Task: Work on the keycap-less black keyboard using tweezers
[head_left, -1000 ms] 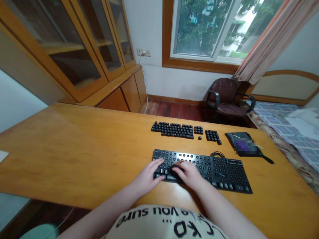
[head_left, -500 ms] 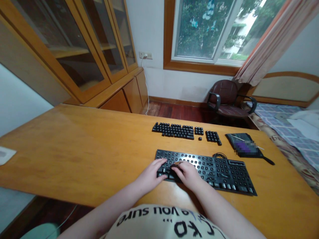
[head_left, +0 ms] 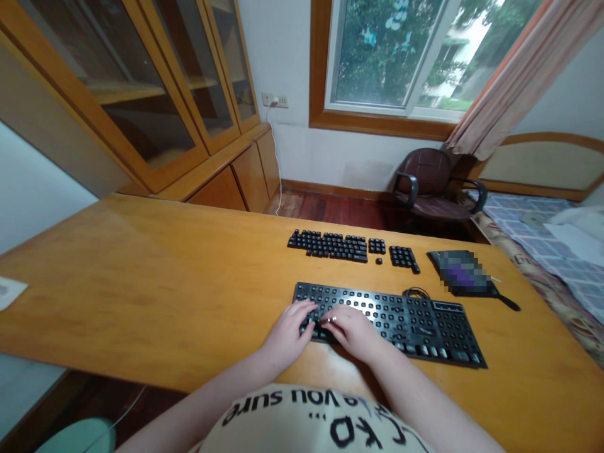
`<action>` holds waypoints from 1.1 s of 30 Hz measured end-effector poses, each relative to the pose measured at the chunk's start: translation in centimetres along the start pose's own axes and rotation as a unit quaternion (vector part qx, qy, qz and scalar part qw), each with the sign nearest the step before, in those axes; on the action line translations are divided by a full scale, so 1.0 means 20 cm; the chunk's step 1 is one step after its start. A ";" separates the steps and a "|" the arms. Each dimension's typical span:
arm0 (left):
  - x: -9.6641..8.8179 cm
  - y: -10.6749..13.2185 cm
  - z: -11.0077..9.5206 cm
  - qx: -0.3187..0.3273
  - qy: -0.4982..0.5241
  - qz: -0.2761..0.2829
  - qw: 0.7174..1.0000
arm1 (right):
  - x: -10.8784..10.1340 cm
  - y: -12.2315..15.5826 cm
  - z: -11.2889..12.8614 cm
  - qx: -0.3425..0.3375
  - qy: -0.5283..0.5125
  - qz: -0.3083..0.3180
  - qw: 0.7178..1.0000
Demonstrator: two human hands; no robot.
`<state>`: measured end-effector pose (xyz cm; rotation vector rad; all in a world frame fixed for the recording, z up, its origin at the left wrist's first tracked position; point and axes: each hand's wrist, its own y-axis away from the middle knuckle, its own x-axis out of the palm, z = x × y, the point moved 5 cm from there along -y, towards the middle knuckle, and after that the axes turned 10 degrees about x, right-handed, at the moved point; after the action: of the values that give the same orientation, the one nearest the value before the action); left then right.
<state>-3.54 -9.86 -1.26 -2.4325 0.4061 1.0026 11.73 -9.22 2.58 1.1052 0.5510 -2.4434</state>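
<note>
A black keyboard (head_left: 419,324) lies on the desk before me, most of its keycaps off and bare key stems showing; keycaps are fitted along part of its front row. Over its left end rests my left hand (head_left: 295,324), fingers stretched out and apart, the thumb on the front left keys. Just to the right, my right hand (head_left: 352,328) bends over the keyboard, thumb and fingers pinched on a small thing with a shiny glint, too small and covered to name. Behind the keyboard, loose black keycaps (head_left: 337,246) lie grouped in rows like a keyboard's layout.
On the wooden desk (head_left: 141,270), a dark pouch (head_left: 465,289) with a strap lies at the right, and a white item (head_left: 9,290) at the left edge. A coiled cable (head_left: 416,292) sits behind the keyboard. A chair (head_left: 431,185) stands beyond the desk.
My left thumb has moved up from the keyboard's front edge onto the keys, closer to my right fingertips. The right hand has shifted slightly; a shiny glint now shows at its fingers.
</note>
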 end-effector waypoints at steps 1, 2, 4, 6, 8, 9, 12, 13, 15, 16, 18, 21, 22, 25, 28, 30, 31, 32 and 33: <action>0.00 0.00 0.00 0.002 -0.001 -0.005 1.000 | 0.00 0.00 0.00 -0.011 -0.013 0.003 1.000; 0.00 0.00 0.01 0.004 0.000 -0.010 1.000 | 0.00 0.00 0.01 -0.019 -0.023 0.002 1.000; 0.00 -0.01 0.01 0.007 0.002 -0.017 1.000 | 0.00 0.00 0.00 -0.021 -0.030 -0.008 0.999; -0.01 -0.01 0.01 0.007 0.002 -0.014 1.000 | 0.01 0.00 -0.03 -0.001 -0.028 -0.025 0.999; -0.01 -0.02 0.00 0.006 -0.002 -0.008 1.000 | 0.02 0.01 -0.06 0.026 -0.027 -0.039 0.999; -0.01 -0.02 -0.01 0.004 -0.003 -0.004 1.000 | 0.02 0.01 -0.08 0.039 -0.028 -0.042 0.998; -0.02 -0.03 -0.02 -0.001 -0.003 0.006 1.000 | 0.04 0.02 -0.10 0.057 -0.032 -0.045 0.997; -0.02 -0.03 -0.02 -0.002 -0.002 0.010 1.000 | 0.04 0.02 -0.10 0.059 -0.033 -0.045 0.997; -0.02 -0.03 -0.03 -0.003 0.001 0.017 1.000 | 0.04 0.03 -0.10 0.058 -0.034 -0.045 0.997; -0.02 -0.04 -0.03 -0.002 0.002 0.023 1.000 | 0.03 0.03 -0.10 0.057 -0.035 -0.046 0.997; -0.01 -0.04 -0.03 0.002 0.001 0.033 0.999 | 0.03 0.02 -0.09 0.060 -0.038 -0.050 0.996; -0.01 -0.04 -0.03 0.006 -0.005 0.041 0.999 | 0.02 0.01 -0.10 0.080 -0.052 -0.059 0.994; -0.01 -0.04 -0.03 0.005 -0.006 0.043 0.999 | 0.01 0.01 -0.10 0.089 -0.059 -0.063 0.992; -0.01 -0.04 -0.02 -0.003 -0.002 0.049 0.999 | 0.02 0.00 -0.11 0.099 -0.071 -0.070 0.990; -0.01 -0.05 -0.02 -0.007 0.004 0.053 0.999 | 0.01 0.01 -0.11 0.094 -0.073 -0.076 0.990; 0.00 -0.05 -0.01 -0.013 0.005 0.053 0.998 | -0.02 0.03 -0.13 0.118 -0.087 -0.112 0.983; 0.00 -0.05 -0.01 -0.017 0.005 0.053 0.998 | -0.04 0.04 -0.15 0.138 -0.095 -0.138 0.976; 0.00 -0.04 0.00 -0.021 0.005 0.052 0.998 | -0.06 0.05 -0.16 0.156 -0.098 -0.163 0.969; 0.00 -0.04 0.00 -0.024 0.005 0.051 0.998 | -0.08 0.05 -0.17 0.168 -0.097 -0.182 0.964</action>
<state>-3.18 -9.13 -1.08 -2.4819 0.5203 1.0541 15.34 -8.04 1.49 0.9320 0.3031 -3.0127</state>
